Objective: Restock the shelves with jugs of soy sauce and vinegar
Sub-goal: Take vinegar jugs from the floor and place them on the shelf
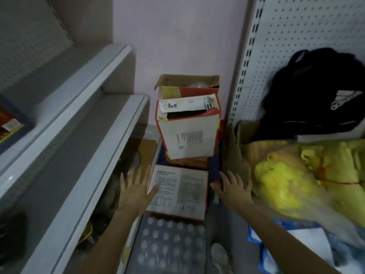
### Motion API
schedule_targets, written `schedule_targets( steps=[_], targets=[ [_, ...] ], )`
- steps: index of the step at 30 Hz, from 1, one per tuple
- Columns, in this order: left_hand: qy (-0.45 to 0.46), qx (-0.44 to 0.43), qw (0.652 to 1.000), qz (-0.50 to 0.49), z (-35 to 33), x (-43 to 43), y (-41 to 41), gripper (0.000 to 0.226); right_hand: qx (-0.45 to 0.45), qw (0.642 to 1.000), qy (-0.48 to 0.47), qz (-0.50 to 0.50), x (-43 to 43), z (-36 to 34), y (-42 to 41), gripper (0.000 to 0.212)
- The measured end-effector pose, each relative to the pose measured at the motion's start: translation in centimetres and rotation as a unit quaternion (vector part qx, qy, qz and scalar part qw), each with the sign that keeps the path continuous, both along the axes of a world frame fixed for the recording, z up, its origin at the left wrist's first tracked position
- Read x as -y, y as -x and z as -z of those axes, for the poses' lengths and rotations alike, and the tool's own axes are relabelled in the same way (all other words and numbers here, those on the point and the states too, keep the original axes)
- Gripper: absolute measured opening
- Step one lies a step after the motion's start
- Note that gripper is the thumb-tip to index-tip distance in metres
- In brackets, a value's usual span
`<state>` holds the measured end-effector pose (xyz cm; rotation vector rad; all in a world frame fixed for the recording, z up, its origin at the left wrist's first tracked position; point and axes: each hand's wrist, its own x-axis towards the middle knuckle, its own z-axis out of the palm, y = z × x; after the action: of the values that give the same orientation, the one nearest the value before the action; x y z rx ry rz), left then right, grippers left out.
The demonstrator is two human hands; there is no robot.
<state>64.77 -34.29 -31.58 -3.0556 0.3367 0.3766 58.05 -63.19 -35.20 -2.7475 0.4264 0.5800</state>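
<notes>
Down on the floor between the shelf units, a flat white carton with red edges [178,191] lies printed face up, both hands at its sides. The left hand [136,189] is spread wide, thumb touching the carton's left edge. The right hand [234,189] is splayed just off its right side, gripping nothing. Behind stands an open-topped white box [189,135], contents unreadable. Grey shelves [110,135] run along the left, and a wrapped pack of white-capped bottles [169,244] lies nearer. On the right sit a black backpack [316,91] and a yellow bag [286,175].
</notes>
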Motion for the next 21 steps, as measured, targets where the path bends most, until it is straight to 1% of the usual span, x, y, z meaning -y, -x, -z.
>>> schedule_targets(
  steps=[2,5,7,8,9,10,11,12,13,14,16,17,19,21],
  targets=[
    [0.012,-0.022,0.999,0.027,1.3,0.6,0.2,0.114,-0.005,0.999,-0.012,0.043,0.6,1.5,1.4,0.069],
    [0.033,-0.066,0.996,0.055,5.3,1.6,0.5,0.077,-0.019,0.996,-0.024,0.078,1.6,4.7,3.4,0.068],
    [0.048,-0.081,0.993,0.065,8.6,2.3,0.9,0.069,-0.034,0.993,-0.037,0.105,2.1,6.9,4.8,0.069],
    [0.055,-0.084,0.993,0.067,9.8,2.9,1.2,0.068,-0.050,0.992,-0.035,0.114,2.3,7.9,5.4,0.076],
    [0.062,-0.088,0.992,0.068,11.1,3.5,1.4,0.068,-0.064,0.991,-0.032,0.117,2.4,9.0,6.0,0.092],
    [0.066,-0.101,0.991,0.065,12.3,4.1,1.5,0.067,-0.085,0.989,-0.034,0.114,2.7,10.1,6.5,0.116],
    [0.066,-0.115,0.989,0.064,13.4,4.7,1.8,0.068,-0.102,0.986,-0.047,0.120,3.1,11.1,6.8,0.135],
    [0.065,-0.130,0.987,0.063,14.3,5.4,2.0,0.068,-0.119,0.982,-0.062,0.132,3.5,12.4,7.1,0.142],
    [0.067,-0.136,0.987,0.061,15.4,5.9,2.2,0.068,-0.126,0.980,-0.069,0.137,3.6,13.5,7.1,0.139],
    [0.068,-0.138,0.986,0.059,16.6,6.2,2.2,0.068,-0.104,0.985,-0.058,0.126,3.6,14.6,7.0,0.126],
    [0.069,-0.148,0.985,0.053,19.1,6.7,2.0,0.069,-0.056,0.995,0.000,0.079,3.8,17.3,6.5,0.084],
    [0.070,-0.157,0.984,0.052,20.4,6.8,2.0,0.069,-0.077,0.993,-0.007,0.087,4.0,18.6,6.2,0.072],
    [0.072,-0.181,0.980,0.047,22.6,7.0,1.8,0.068,-0.133,0.984,-0.044,0.111,4.4,21.3,5.7,0.069],
    [0.068,-0.192,0.978,0.045,24.7,6.9,1.7,0.066,-0.132,0.983,-0.049,0.116,5.2,24.2,5.0,0.071]
  ],
)
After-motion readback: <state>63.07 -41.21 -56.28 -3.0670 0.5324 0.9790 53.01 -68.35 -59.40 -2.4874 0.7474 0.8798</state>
